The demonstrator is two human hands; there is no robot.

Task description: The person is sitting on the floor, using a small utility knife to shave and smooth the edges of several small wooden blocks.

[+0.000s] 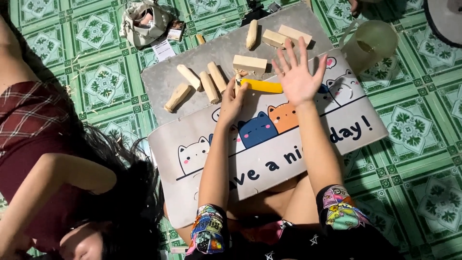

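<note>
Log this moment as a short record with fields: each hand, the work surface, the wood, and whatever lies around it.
left hand: left hand grips a yellow-handled knife beside a small wood piece
right hand: right hand open, fingers spread, palm up, holding nothing
surface: grey mat with cartoon cats, on a green patterned tile floor
wood: wooden blocks and sticks scattered on the grey board behind the mat
nearby: plastic jug at upper right; cloth bag at top
other person: another person lying at left
</note>
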